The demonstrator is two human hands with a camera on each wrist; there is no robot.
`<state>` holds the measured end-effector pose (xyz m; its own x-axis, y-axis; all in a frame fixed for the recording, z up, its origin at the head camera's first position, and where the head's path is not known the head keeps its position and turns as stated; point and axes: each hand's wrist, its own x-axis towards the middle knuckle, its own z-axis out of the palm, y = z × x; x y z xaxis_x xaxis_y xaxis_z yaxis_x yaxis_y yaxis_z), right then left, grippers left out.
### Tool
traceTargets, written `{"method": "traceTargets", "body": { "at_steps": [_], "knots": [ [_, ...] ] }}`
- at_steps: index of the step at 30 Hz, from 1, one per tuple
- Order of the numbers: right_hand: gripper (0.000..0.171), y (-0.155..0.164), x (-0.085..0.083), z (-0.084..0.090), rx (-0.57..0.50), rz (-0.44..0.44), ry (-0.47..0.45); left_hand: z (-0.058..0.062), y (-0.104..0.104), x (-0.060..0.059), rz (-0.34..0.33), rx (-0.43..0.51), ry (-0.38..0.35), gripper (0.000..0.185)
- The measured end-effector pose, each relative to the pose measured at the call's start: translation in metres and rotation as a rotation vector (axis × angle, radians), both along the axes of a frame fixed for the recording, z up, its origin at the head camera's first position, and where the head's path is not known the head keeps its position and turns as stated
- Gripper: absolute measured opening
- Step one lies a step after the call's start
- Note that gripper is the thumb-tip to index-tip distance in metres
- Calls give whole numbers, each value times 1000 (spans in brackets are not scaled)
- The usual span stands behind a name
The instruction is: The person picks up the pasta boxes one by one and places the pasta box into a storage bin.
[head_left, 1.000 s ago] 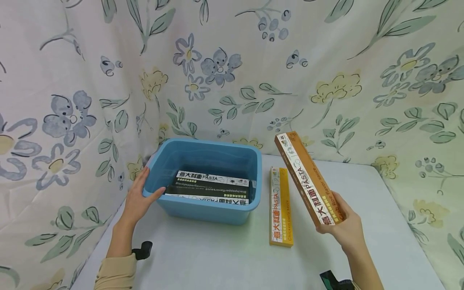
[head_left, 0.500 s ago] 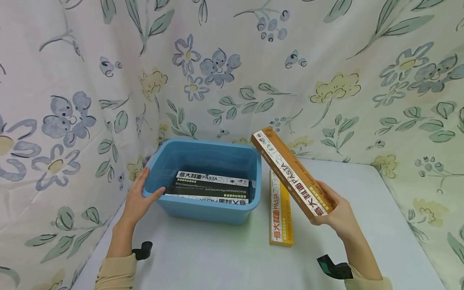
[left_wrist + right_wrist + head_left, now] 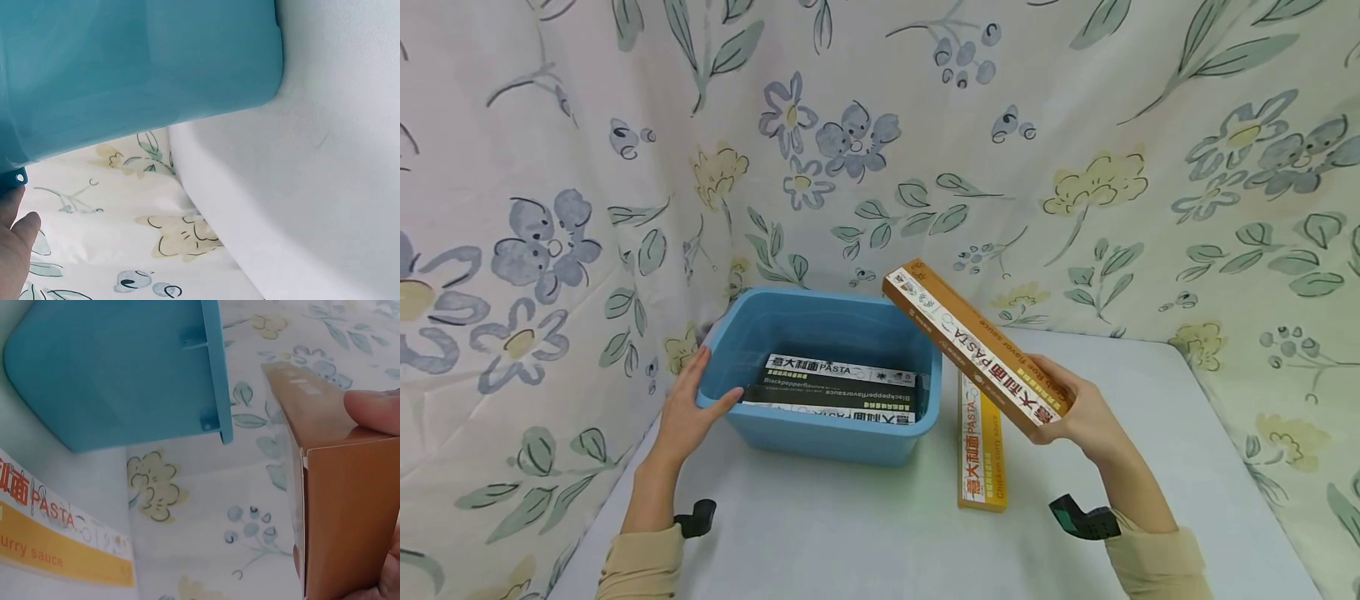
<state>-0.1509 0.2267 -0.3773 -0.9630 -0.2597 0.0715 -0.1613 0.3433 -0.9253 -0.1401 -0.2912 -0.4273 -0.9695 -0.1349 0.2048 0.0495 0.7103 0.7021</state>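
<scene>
My right hand [image 3: 1071, 412] grips the near end of a long orange-brown pasta box [image 3: 973, 348], tilted, its far end raised over the right rim of the blue plastic tub [image 3: 827, 433]. In the right wrist view the box end [image 3: 350, 512] fills the right side with a fingertip on top, the tub [image 3: 112, 369] beyond it. My left hand [image 3: 688, 408] holds the tub's left rim, thumb inside. Black pasta boxes [image 3: 835, 387] lie flat in the tub. A yellow pasta box [image 3: 980, 450] lies on the table right of the tub. The left wrist view shows the tub wall [image 3: 125, 69].
The white table [image 3: 1157, 433] is enclosed on three sides by a floral cloth backdrop [image 3: 1075, 150]. The yellow box [image 3: 56, 540] shows at the lower left of the right wrist view. Bare table stretches in front of the tub and to the right.
My right hand has swung the orange-brown box leftward and tilted it lower, so its far end now hangs over the tub's right rim. The left hand and tub have not moved.
</scene>
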Motion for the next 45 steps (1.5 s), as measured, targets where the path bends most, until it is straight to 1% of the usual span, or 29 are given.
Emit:
{"method": "traceTargets", "body": {
  "at_steps": [9, 19, 23, 28, 32, 36, 42, 45],
  "knots": [
    [104, -11, -18, 3, -15, 98, 3, 0, 1, 0, 1, 1, 2, 88],
    [97, -33, -41, 5, -33, 254, 37, 1, 1, 0, -4, 6, -6, 90],
    [98, -41, -48, 8, -28, 298, 41, 1, 1, 0, -2, 6, -4, 89],
    [99, -47, -54, 11, -23, 330, 27, 0, 1, -1, -5, 7, 5, 89],
    [98, -54, -59, 14, 10, 347, 19, -1, -1, -1, 0, 2, 6, 89],
    [99, -63, -66, 18, 63, 360, 34, -1, -2, -1, 3, -2, 3, 89],
    [99, -77, -73, 27, 120, 383, -6, -1, 0, -1, 8, -6, -2, 89],
    [98, -84, -76, 32, 142, 408, -15, -1, 1, -1, 6, -2, 3, 88]
  ]
}}
